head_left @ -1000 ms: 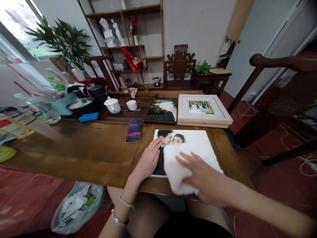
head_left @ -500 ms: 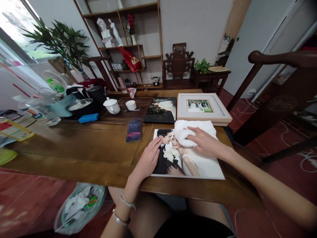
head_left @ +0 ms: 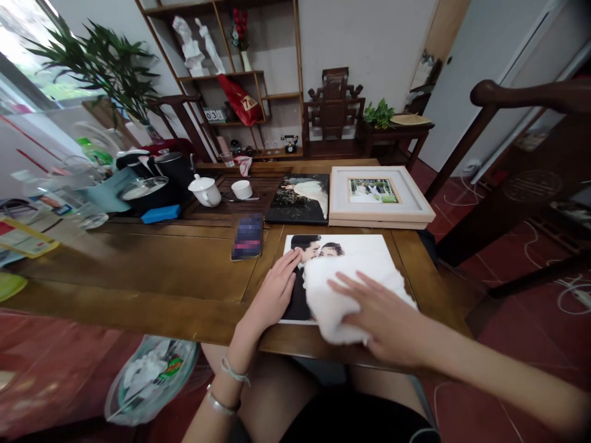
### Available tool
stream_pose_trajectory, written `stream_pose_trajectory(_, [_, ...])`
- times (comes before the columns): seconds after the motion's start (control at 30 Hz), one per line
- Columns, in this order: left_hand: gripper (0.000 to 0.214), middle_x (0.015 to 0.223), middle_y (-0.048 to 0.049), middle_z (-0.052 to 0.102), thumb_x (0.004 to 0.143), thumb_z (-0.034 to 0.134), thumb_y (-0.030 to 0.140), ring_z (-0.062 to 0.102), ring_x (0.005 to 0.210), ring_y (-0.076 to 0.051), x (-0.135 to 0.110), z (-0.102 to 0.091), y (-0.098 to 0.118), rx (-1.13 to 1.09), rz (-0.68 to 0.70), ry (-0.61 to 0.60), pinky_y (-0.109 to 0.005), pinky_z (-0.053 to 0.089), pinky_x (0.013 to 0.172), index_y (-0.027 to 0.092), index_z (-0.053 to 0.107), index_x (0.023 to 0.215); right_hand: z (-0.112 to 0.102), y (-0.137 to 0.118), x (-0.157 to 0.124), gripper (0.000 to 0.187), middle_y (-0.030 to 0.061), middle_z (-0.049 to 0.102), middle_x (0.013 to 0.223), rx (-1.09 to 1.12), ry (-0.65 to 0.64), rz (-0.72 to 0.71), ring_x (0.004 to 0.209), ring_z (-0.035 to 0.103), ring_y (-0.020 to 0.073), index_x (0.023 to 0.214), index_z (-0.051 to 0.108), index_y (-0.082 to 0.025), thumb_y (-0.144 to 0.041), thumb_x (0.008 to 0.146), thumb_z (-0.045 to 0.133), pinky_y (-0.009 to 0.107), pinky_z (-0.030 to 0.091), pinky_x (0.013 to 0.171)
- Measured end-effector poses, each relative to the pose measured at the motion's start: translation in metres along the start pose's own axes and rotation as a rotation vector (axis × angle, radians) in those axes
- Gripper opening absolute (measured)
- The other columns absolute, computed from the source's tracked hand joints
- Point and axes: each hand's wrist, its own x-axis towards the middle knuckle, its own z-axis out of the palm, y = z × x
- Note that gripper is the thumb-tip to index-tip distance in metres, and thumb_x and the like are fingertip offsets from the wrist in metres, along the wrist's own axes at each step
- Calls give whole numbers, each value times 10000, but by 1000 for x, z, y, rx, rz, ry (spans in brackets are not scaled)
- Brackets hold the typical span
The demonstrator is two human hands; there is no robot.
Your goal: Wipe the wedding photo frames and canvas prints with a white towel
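A large wedding photo panel [head_left: 367,244] lies flat at the front edge of the table, showing a couple in dark and white clothes. On its left side rests my left hand [head_left: 273,292], fingers stretched out and lying flat, holding nothing. My right hand [head_left: 381,311] grips a white cloth [head_left: 323,286] and presses it over the lower middle and right of the panel. The cloth covers much of the picture and overhangs the panel's front edge. My right fingers are slightly blurred.
Behind the panel lie a dark photo panel [head_left: 298,200] and a light wooden picture frame [head_left: 406,200]. A phone [head_left: 247,237] sits to the left. Farther left are a white teapot [head_left: 204,190], a cup [head_left: 241,189] and a blue block [head_left: 160,213]. A lined waste bin [head_left: 152,381] stands below.
My right hand has moved the cloth from the panel's upper right down toward its front edge. My left hand stays on the panel's left side. The camera view has shifted slightly.
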Motion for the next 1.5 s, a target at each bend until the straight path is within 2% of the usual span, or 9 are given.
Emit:
stream_pose_trajectory(0.13, [455, 1524, -63, 341, 988, 277, 259, 273, 1421, -202, 0, 0, 0, -5, 5, -3, -464, 225, 1181, 234, 360, 1435, -23, 63, 12, 490, 167, 411, 1455, -114, 64, 189, 1377, 287, 333, 1124, 637, -168, -56, 658, 533, 560, 265, 1092])
stream_pose_trajectory(0.23, [455, 1520, -63, 348, 988, 277, 256, 278, 1419, -201, 0, 0, 0, 0, -3, -4, -466, 229, 1179, 235, 363, 1434, -27, 82, 10, 506, 190, 431, 1432, -163, 76, 258, 1352, 333, 346, 1137, 619, -134, -40, 654, 500, 556, 311, 1069])
stream_pose_trajectory(0.5, [453, 1528, -68, 333, 988, 279, 259, 263, 1426, -202, -1, 1, -1, 6, 14, 9, -461, 236, 1179, 228, 370, 1431, 17, -22, -34, 303, 111, 238, 1552, -46, 30, 114, 1395, 112, 449, 959, 721, -234, -198, 660, 695, 653, 207, 1079])
stream_pose_trajectory(0.6, [455, 1529, -73, 330, 988, 276, 257, 260, 1427, -203, -1, 1, 0, 4, 0, 2, -467, 231, 1179, 220, 369, 1432, 19, -41, -41, 296, 84, 180, 1572, 38, 11, 33, 1409, 81, 419, 949, 728, -255, -224, 655, 710, 630, 180, 1100])
stream_pose_trajectory(0.83, [455, 1518, -65, 353, 985, 286, 257, 284, 1417, -203, 0, 1, 0, -9, 23, 11, -466, 237, 1178, 239, 372, 1431, -22, 37, -12, 485, 118, 348, 1503, -42, 29, 206, 1328, 375, 353, 1061, 671, -207, -54, 624, 526, 543, 356, 1033])
stream_pose_trajectory(1.0, [454, 1513, -62, 361, 984, 287, 259, 290, 1414, -206, 0, 0, -1, 0, 17, 14, -471, 240, 1175, 246, 372, 1430, -28, 82, 9, 488, 174, 416, 1447, -138, 107, 291, 1245, 463, 372, 1104, 630, -145, -49, 655, 463, 526, 430, 945])
stream_pose_trajectory(1.1, [454, 1519, -65, 349, 982, 291, 258, 281, 1418, -200, -1, 1, -1, 1, 15, 13, -452, 234, 1181, 228, 379, 1426, -22, 68, 5, 466, 192, 383, 1465, -163, 124, 325, 1322, 364, 389, 1093, 637, -117, -44, 659, 483, 537, 391, 999])
stream_pose_trajectory(1.33, [458, 1525, -78, 337, 983, 278, 264, 263, 1424, -196, 0, 1, 2, 6, 3, 4, -446, 216, 1186, 196, 382, 1424, 1, -26, -49, 351, 89, 220, 1556, 12, -20, 223, 1403, 161, 400, 941, 712, -199, -76, 627, 614, 576, 282, 1094])
stream_pose_trajectory(1.5, [458, 1524, -78, 338, 985, 276, 267, 265, 1423, -199, -1, 0, 3, -1, 2, 1, -455, 209, 1187, 201, 377, 1427, 4, -29, -54, 356, 32, 194, 1565, 68, 19, 201, 1422, 132, 343, 972, 708, -237, -115, 652, 615, 557, 208, 1130])
